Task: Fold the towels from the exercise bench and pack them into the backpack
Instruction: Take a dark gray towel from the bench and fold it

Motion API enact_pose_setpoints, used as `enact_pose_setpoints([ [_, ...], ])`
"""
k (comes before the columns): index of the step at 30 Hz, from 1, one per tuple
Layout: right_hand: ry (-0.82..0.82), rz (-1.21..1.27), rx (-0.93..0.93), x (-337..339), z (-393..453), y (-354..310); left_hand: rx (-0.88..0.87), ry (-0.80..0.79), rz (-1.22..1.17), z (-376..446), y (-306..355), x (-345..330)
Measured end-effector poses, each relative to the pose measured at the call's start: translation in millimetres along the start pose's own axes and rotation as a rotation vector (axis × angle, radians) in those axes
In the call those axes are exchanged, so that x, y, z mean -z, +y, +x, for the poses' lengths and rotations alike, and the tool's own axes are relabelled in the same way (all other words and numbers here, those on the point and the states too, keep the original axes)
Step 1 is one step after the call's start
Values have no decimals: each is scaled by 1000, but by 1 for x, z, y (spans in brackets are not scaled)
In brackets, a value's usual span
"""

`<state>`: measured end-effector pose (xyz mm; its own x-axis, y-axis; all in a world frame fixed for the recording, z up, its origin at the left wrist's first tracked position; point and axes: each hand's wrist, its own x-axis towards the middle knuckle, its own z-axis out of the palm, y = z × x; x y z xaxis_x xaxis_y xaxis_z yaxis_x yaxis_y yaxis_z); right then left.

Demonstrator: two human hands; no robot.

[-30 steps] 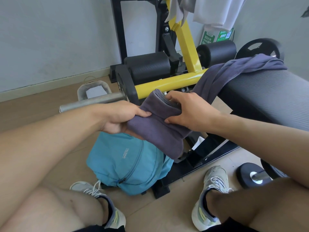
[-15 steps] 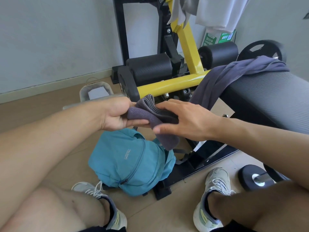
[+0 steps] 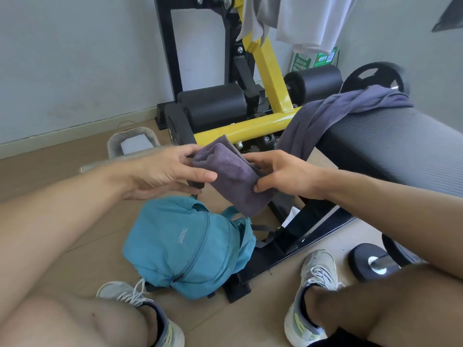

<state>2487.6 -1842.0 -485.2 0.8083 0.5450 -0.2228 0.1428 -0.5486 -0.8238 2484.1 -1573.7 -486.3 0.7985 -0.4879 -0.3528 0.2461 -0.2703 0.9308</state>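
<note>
Head cam: your right hand [image 3: 285,175] fingers clamped the folded purple towel [image 3: 233,176] above the teal backpack [image 3: 185,246]; left hand [image 3: 162,169] fingers straight, touching it. 2nd towel [image 3: 333,113] lay on bench [image 3: 400,149].

Open air lies between the folded towel [image 3: 231,175] and the teal backpack [image 3: 185,246] on the floor below. The yellow frame [image 3: 248,127] blocks the far side, the grey bench [image 3: 390,149] the right. Shoes [image 3: 315,274] and knees close the near side.
</note>
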Motion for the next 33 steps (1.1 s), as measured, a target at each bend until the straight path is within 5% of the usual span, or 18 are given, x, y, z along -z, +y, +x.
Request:
enact_pose_setpoints([
  [12, -223, 179, -78, -12, 4, -3, -23, 228, 87, 12, 4, -21],
  [24, 63, -210, -9, -3, 16, -8, 88, 297, 11, 22, 4, -18],
  [29, -1, -304, -71, -5, 16, 6, 154, 239, 158, 27, -8, -20],
  [33, -58, -606, -154, -8, 17, 22, 245, 199, 301, 31, -19, -17],
])
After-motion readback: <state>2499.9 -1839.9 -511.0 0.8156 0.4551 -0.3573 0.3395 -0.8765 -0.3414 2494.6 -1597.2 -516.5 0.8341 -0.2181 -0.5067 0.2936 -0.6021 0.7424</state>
